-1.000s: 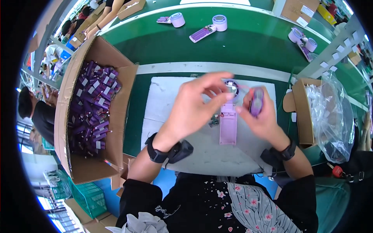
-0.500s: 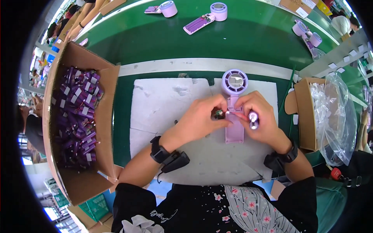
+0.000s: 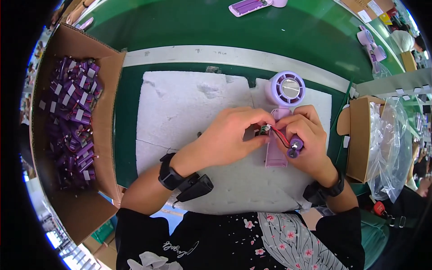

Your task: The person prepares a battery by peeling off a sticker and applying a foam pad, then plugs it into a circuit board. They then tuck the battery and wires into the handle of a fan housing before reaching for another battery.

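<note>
A lilac handheld fan (image 3: 288,88) lies on the white foam pad (image 3: 180,101), its round head pointing away from me. Its open handle shell (image 3: 276,157) extends toward me beneath my hands. Between thumb and fingers, my left hand (image 3: 220,137) pinches a small green circuit board (image 3: 264,130) with a white connector beside it. My right hand (image 3: 310,141) is closed around a purple cylindrical battery (image 3: 295,147), its end facing up. Red and black wires (image 3: 281,135) run from the battery to the connector at my left fingertips. Fingers partly hide the connector, so whether it is seated cannot be told.
On the left, a tall cardboard box (image 3: 105,139) holds many purple batteries (image 3: 74,114). A smaller carton (image 3: 357,144) with a clear plastic bag (image 3: 391,153) stands at right. Beyond a pale rail (image 3: 198,51), a green conveyor belt (image 3: 193,27) carries fan parts (image 3: 249,6).
The view has shifted, and fan parts on the belt have moved within it. The battery in my right hand has turned, and more of its wires and the white connector show between my hands.
</note>
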Demonstrator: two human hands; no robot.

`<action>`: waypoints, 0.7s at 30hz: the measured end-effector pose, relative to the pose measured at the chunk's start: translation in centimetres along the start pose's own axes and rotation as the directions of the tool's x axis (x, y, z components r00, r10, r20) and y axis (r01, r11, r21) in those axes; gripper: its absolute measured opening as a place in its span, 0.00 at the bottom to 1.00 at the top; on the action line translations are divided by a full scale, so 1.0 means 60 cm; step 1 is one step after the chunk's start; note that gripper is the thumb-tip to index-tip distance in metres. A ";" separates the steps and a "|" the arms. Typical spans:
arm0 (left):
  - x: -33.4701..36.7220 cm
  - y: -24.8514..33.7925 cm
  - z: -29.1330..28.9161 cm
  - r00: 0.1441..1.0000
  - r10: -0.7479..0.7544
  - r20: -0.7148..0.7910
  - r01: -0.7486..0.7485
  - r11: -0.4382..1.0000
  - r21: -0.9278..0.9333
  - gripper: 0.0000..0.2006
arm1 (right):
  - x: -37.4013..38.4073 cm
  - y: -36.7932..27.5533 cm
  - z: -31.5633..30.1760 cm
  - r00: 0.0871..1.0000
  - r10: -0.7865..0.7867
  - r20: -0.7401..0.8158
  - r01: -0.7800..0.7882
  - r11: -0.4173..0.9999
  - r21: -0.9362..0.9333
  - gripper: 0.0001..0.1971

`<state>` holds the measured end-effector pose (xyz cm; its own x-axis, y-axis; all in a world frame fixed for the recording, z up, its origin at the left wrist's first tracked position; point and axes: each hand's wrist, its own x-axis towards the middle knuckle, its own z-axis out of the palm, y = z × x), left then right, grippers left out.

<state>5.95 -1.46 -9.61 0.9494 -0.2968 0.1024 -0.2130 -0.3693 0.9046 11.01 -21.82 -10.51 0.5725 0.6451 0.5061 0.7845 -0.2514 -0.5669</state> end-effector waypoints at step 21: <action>-0.003 0.011 -0.011 0.985 -0.170 0.034 0.173 0.947 -0.270 0.18 | -0.015 -0.024 0.004 0.943 0.290 -0.163 -0.186 0.866 0.465 0.14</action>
<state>5.81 -1.05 -8.72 0.9633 -0.2598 -0.0672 0.0249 -0.1631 0.9863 9.34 -21.87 -10.29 0.8060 0.4182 0.4189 0.4620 -0.0021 -0.8869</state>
